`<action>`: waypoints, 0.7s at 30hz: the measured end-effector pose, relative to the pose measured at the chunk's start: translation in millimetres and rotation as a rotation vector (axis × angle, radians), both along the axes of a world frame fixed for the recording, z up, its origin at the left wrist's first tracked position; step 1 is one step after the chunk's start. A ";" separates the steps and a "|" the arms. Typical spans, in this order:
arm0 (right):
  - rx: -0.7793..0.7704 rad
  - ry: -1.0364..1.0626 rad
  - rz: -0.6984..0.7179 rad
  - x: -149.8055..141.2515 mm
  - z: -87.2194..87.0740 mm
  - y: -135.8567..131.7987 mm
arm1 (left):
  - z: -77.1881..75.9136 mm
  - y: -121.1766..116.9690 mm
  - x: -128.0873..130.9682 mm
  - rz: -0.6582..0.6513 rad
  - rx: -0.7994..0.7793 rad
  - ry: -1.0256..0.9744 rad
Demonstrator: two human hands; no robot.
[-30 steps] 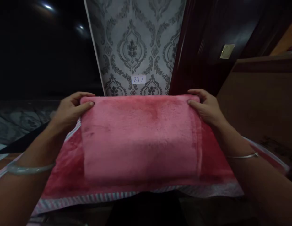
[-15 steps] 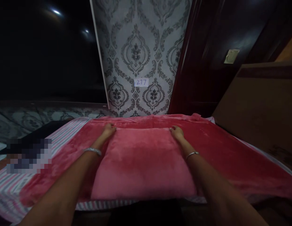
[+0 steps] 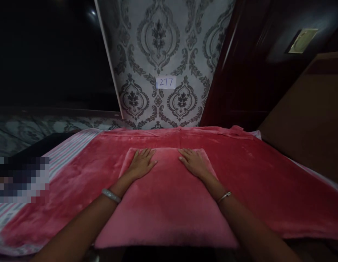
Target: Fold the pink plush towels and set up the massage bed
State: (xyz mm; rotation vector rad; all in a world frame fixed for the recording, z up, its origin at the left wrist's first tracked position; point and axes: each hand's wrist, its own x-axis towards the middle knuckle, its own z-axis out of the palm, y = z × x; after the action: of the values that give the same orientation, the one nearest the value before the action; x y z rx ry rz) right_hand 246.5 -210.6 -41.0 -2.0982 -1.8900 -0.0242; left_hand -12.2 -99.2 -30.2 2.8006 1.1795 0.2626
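Note:
A pink plush cloth (image 3: pixel 166 207), folded into a rectangular panel, lies in the middle over a red plush blanket (image 3: pixel 261 189). My left hand (image 3: pixel 141 163) rests flat near the panel's far left corner, palm down with fingers spread. Opposite it, close to the far right corner, my right hand (image 3: pixel 194 162) also lies flat and open on the pink pile. Neither hand grips anything. Whether panel and blanket are one piece I cannot tell.
Striped fabric (image 3: pixel 73 149) shows beneath the blanket on the left. Behind stands a patterned wall with a paper label (image 3: pixel 166 82) reading 277. A large dark screen (image 3: pixel 49 54) is at left, a brown board (image 3: pixel 308 109) at right. Part of the left edge is pixelated.
Both hands, earlier pinching the far corners of the pink panel, have let go, moved inward and now lie flat on top. The view has shifted slightly.

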 end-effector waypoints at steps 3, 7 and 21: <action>0.002 0.034 0.019 5.9 -2.8 0.9 | -3.6 4.5 -0.8 -0.012 -0.009 -0.013; 0.013 0.050 0.022 7.0 -6.2 0.5 | -7.2 5.1 -1.3 -0.004 -0.018 -0.028; -0.005 -0.068 -0.043 2.5 2.4 -4.4 | 1.7 0.2 -6.7 0.039 0.126 -0.010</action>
State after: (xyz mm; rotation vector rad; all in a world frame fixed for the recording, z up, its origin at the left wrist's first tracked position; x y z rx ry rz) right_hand 249.0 -215.0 -38.6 -2.1675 -1.8848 -0.1019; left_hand -18.9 -99.0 -28.5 2.8806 1.2591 0.3664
